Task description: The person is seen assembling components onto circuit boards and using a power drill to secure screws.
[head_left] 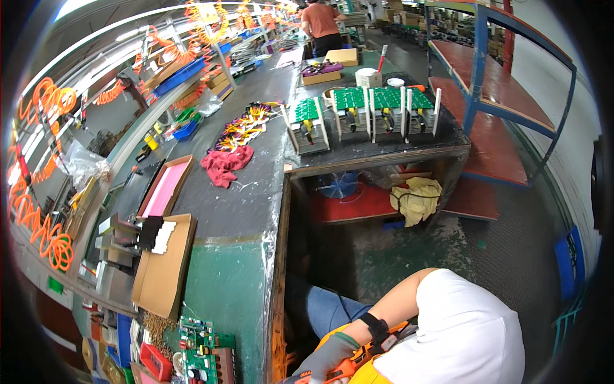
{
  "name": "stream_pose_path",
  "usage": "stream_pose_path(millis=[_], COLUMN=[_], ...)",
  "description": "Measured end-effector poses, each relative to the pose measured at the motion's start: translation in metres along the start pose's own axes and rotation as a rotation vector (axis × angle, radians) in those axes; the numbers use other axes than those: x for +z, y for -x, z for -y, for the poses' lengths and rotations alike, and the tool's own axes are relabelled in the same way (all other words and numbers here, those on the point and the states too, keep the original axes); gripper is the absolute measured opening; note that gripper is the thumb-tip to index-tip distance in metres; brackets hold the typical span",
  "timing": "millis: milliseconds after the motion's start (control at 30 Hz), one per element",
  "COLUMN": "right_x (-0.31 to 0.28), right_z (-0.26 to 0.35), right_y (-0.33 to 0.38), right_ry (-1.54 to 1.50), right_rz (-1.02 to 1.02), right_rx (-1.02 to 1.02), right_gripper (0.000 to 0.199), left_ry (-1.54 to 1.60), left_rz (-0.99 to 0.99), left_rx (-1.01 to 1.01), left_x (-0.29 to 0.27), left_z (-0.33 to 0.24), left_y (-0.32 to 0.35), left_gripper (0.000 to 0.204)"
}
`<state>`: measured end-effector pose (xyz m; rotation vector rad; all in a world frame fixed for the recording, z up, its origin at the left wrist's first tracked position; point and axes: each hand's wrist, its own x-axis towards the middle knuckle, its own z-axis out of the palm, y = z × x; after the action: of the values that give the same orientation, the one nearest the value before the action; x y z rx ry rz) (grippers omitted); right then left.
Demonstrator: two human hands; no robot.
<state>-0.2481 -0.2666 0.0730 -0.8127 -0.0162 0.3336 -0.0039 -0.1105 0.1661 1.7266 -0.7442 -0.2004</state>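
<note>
My right hand (325,362), in a grey glove with a black band at the wrist, is at the lower edge. Its fingers curl over an orange-and-black object (348,367), partly hidden and cut off by the picture's edge, so its kind cannot be told. Yellow cloth (369,376) lies close beside it. My left hand is out of the picture. Left of my right hand, past the bench's wooden edge, a green circuit board (199,351) with many parts lies on the green bench mat (224,288).
An open cardboard tray (158,281) and a box with pink sheets (165,187) line the bench's left. Beyond lie a red cloth (225,165), bundled wires (246,125) and racks of green boards (348,105). A shelf cart (486,96) stands right; a person (322,25) works far off.
</note>
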Motion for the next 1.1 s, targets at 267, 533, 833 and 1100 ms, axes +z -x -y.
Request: stream_pose_path(millis=[267, 533, 833, 1100], right_x=[0.02, 0.021, 0.022, 0.013], right_z=[0.011, 0.021, 0.008, -0.005], right_y=[0.008, 0.032, 0.032, 0.016], right_ry=[-0.006, 0.169, 0.375, 0.353], right_rz=[0.005, -0.213, -0.583, -0.57], right_rx=[0.079, 0.008, 0.267, 0.315], right_gripper=[0.052, 0.065, 0.075, 0.074], left_ry=[-0.064, -0.277, -0.931, -0.992], left_rz=[-0.143, 0.31, 0.463, 0.244], left_rx=[-0.02, 0.365, 0.377, 0.479], left_x=[0.009, -0.002, -0.005, 0.018], left_z=[0.009, 0.014, 0.051, 0.066], left_y=[0.003, -0.036, -0.058, -0.048], left_gripper=[0.016, 0.071, 0.101, 0.095])
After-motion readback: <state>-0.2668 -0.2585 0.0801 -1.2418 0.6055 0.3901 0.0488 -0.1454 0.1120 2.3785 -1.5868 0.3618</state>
